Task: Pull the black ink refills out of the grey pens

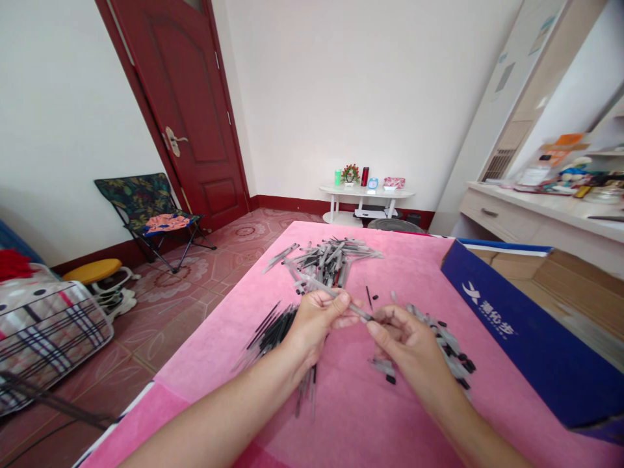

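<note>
A slim gel pen (359, 311) with a translucent grey barrel is held between my hands above the pink cloth. My left hand (319, 318) is closed around its barrel, with the thumb on top. At the pen's dark lower end, my right hand (402, 335) pinches with thumb and fingers; exactly what part it grips is partly hidden. Beyond the hands is a heap of similar pens (324, 257). Dark thin refills (277, 330) lie in a bundle by my left wrist. Loose clear and black pen caps (453, 354) are scattered beside my right hand.
The pink-covered table (195, 364) carries a blue open cardboard box (511, 338) along its right side. A single refill (368, 296) and a small black piece (375, 297) lie just past my hands. A folding chair (160, 211) stands near the red door.
</note>
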`<action>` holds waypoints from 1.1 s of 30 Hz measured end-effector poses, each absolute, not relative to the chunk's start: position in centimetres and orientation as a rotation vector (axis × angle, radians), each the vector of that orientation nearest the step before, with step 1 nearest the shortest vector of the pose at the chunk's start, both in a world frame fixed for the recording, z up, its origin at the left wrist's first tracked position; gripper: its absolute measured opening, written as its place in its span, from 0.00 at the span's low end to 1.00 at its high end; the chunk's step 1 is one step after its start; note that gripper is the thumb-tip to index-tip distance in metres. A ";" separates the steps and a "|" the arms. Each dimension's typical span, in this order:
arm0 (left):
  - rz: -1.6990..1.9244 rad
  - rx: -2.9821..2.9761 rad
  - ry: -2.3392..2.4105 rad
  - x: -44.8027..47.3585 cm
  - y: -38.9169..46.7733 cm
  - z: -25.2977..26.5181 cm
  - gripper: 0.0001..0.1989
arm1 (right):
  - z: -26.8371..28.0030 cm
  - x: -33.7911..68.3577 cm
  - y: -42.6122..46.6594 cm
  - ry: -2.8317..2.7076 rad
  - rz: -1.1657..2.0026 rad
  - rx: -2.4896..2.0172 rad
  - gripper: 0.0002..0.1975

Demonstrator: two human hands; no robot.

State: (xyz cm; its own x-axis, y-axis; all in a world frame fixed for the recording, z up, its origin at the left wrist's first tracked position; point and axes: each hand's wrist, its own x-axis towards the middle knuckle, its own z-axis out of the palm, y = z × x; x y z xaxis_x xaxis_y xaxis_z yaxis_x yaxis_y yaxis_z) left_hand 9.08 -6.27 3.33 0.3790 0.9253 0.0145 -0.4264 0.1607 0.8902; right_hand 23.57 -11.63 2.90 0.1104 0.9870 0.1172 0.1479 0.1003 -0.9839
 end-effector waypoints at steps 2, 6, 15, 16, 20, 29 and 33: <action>1.054 0.978 0.635 9.0 -6.3 3.2 0.18 | 3.0 23.5 -11.7 -1.316 1.012 -1.278 0.13; 1.045 0.993 0.618 9.0 -6.2 2.9 0.17 | 3.0 23.5 -11.6 -1.293 0.884 -1.310 0.12; 1.062 0.974 0.669 9.2 -5.9 2.6 0.18 | 2.8 23.6 -11.7 -1.315 0.986 -1.340 0.17; 1.066 0.963 0.676 9.2 -5.8 2.5 0.18 | 2.8 23.5 -11.7 -1.297 0.963 -1.342 0.15; 1.060 0.961 0.689 9.1 -5.8 2.5 0.18 | 2.4 23.6 -11.5 -1.250 1.042 -1.333 0.14; 1.048 0.958 0.697 9.4 -6.0 2.3 0.19 | 1.8 23.8 -11.4 -1.273 1.046 -1.324 0.12; 1.039 0.976 0.699 9.4 -6.0 1.9 0.18 | 1.4 23.8 -11.4 -1.354 1.105 -1.324 0.16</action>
